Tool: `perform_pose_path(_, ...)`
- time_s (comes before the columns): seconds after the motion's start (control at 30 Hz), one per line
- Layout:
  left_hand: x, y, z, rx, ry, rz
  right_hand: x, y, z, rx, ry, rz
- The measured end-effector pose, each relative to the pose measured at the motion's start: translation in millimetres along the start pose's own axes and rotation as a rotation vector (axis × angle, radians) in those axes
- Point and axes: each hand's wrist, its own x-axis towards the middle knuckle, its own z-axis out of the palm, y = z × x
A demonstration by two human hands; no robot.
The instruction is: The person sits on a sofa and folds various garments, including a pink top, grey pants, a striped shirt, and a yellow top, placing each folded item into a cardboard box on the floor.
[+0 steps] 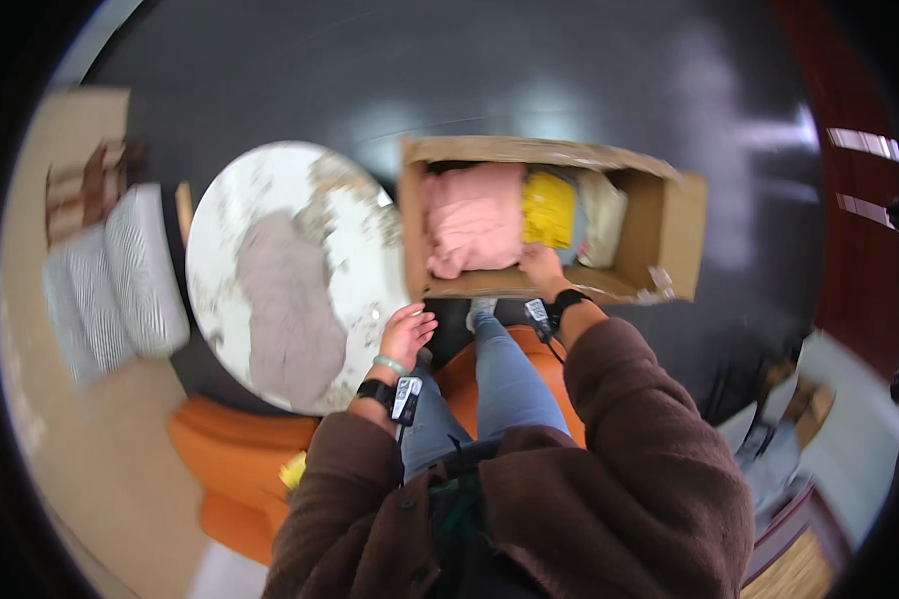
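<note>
An open cardboard box (681, 236) stands ahead, right of a round white table (221, 224) with patchy markings. Pink folded cloth (476, 217) fills the box's left part; beside it lie yellow cloth (549, 210), a strip of grey-blue cloth and cream cloth (601, 221). My right hand (543, 266) reaches over the near wall, its fingertips at the lower corner of the pink cloth; whether they grip it cannot be told. My left hand (408, 329) hovers by the table's right edge, fingers apart, holding nothing. A greyish-beige garment (288, 307) lies spread on the table.
An orange chair (232, 457) stands at lower left, and another orange seat (528, 359) is beneath the box's near side. Striped grey cushions (143, 269) are left of the table. At the right are a grey surface (842, 419) with objects on it and a dark red panel (853, 187).
</note>
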Motion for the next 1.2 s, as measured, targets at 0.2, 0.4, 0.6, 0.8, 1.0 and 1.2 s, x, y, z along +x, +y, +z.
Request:
perform_pose_path(0.2, -20, -18, -121, -0.287, 0.113, 0.073, -32, -81, 97, 0.099, -0.253, -0.021)
perform_pose_path(0.4, -45, -54, -268, -0.474, 0.231, 0.088, -88, -152, 248, -0.059, -0.483, 0.042)
perform_pose_path(0.6, -82, -97, -402, -0.66, 0.374, 0.081, -132, -170, 418, -0.016, -0.44, 0.305)
perform_pose_path(0.8, -87, -128, -470, -0.755, 0.429, 0.066, -137, -140, 499, 0.311, -0.382, 0.597)
perform_pose_path(1.0, -90, -112, -467, -0.733, 0.396, 0.05, -166, -199, 507, 0.333, -0.514, 0.219)
perform_pose_path(1.2, -101, -46, -460, -0.555, 0.339, 0.331, -233, -350, 471, 0.48, -0.807, -0.107)
